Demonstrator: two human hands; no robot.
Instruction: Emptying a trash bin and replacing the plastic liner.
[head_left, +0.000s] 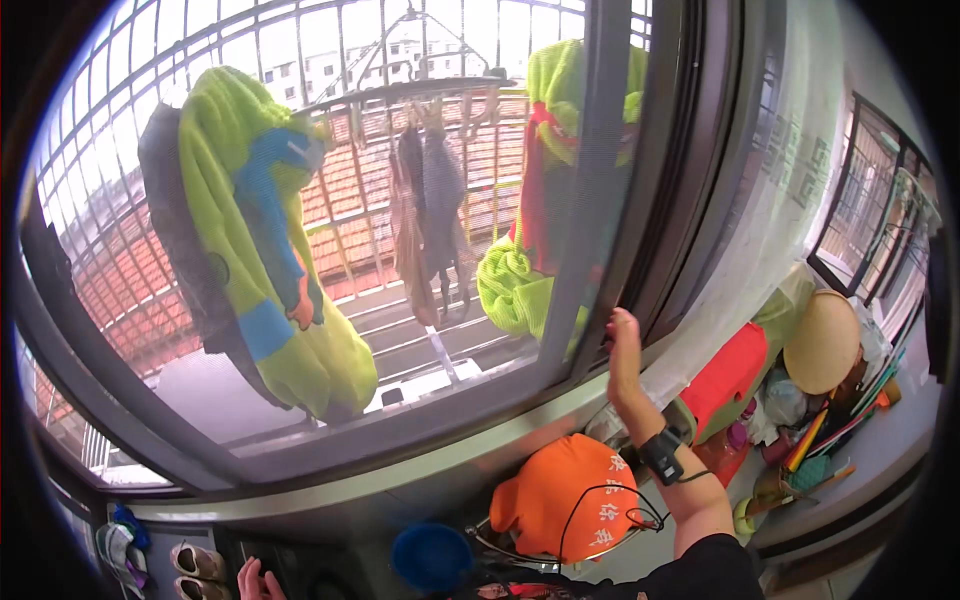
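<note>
My right hand (626, 365) reaches up to the dark frame of a sliding window (585, 200), its fingers curled at the upright edge of the sash. A black watch (661, 455) sits on that wrist. My left hand (260, 582) shows only in part at the lower edge; its fingers are loosely apart, with nothing seen in them. Through the mesh pane hang a green and blue plush cloth (225, 180) and a green and red one (545, 200), with several small dark garments (430, 200) between them.
Below the sill stand an orange cloth-covered seat (565, 495) and a blue basin (432, 556). Shoes (198, 560) lie at lower left. A white sheer curtain (770, 240) hangs at right, beside a red cloth (725, 365), a straw hat (822, 340) and piled household things. Metal bars (350, 50) enclose the outside.
</note>
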